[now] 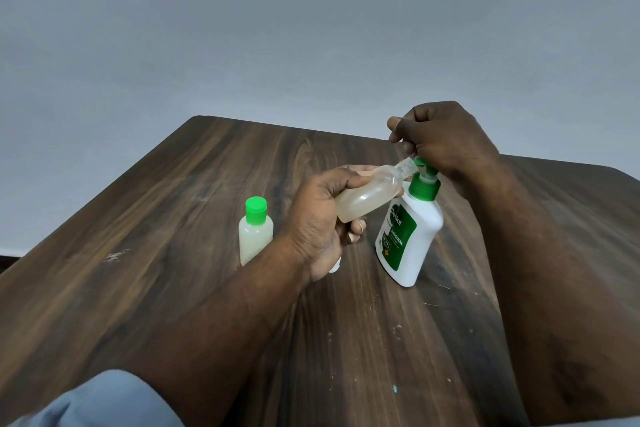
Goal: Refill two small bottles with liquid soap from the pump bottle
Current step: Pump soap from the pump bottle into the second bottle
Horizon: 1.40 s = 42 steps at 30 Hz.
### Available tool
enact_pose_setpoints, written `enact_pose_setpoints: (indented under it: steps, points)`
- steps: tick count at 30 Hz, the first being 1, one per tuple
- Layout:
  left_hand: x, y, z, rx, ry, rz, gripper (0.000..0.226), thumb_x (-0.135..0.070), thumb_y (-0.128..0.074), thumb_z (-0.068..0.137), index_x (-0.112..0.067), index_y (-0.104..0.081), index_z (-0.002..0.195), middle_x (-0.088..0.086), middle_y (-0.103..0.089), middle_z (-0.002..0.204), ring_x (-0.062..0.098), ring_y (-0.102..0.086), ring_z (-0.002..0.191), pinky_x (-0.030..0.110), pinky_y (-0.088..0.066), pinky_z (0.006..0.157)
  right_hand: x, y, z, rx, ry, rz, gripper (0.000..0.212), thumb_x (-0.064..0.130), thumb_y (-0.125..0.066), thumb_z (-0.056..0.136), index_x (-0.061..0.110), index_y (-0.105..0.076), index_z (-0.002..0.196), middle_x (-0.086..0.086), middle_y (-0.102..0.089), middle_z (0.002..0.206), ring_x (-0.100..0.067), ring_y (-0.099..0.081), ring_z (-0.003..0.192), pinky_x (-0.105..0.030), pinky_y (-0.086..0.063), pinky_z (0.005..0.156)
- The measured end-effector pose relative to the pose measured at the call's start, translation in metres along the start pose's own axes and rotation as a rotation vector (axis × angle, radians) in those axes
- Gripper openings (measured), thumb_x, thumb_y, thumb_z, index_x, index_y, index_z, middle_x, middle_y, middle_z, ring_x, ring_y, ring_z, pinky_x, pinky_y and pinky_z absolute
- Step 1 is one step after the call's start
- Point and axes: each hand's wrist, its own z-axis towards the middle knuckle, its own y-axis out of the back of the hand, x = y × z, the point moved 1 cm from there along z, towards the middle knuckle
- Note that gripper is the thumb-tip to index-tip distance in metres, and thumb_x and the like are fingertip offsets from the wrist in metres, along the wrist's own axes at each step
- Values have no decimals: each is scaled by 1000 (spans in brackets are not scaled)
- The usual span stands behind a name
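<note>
A pale blue-grey sleeve (114,399) shows near left at the elbow; the left hand (322,218), right hand (446,139) and both forearms are bare.

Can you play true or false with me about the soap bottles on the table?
1. The standing small bottle has a green cap. True.
2. The left hand holds a bottle with its cap on. False: the held bottle has no cap and its mouth is open.
3. The pump bottle lies on its side. False: it stands upright on the table.
4. The held bottle is tipped with its mouth at the pump spout. True.
5. The right hand lies flat on the table. False: it is up on the pump top, fingers curled.
</note>
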Motion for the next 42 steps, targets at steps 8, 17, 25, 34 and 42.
enact_pose_setpoints:
  steps: [8,17,25,34,42]
  points:
    - [2,3,1,-12,-7,3,51,-29,-60,75,-5,-70,119,26,-65,109,12,-46,45,21,-36,41,-1,-6,-1,46,-27,-22,31,35,-71,99,17,-75,74,0,-69,73,-16,-60,66,-34,-50,67]
    - [2,1,1,8,-7,-3,48,-29,-60,76,-7,-71,118,38,-60,133,12,-46,44,21,-36,43,1,1,0,11,-10,-12,29,36,-71,98,15,-77,79,4,-66,69,-11,-57,61,-30,-46,63]
    - [1,1,2,5,-4,-5,51,-28,-61,75,-5,-70,119,42,-55,133,13,-44,44,22,-33,43,-4,-6,0,36,-23,-15,38,33,-73,97,21,-70,61,3,-72,75,-18,-64,73,-37,-54,70]
    - [2,2,1,-7,7,5,47,-28,-62,75,-6,-71,116,40,-62,122,13,-45,45,23,-33,44,-2,1,0,16,-3,12,30,36,-72,97,16,-76,75,3,-66,66,-12,-57,58,-31,-46,63]
    - [3,3,2,-28,6,5,54,-29,-61,74,-3,-69,121,24,-65,104,13,-46,47,22,-35,43,-4,-4,0,53,-46,-17,32,22,-69,98,19,-71,66,19,-69,61,-1,-62,69,-30,-51,69]
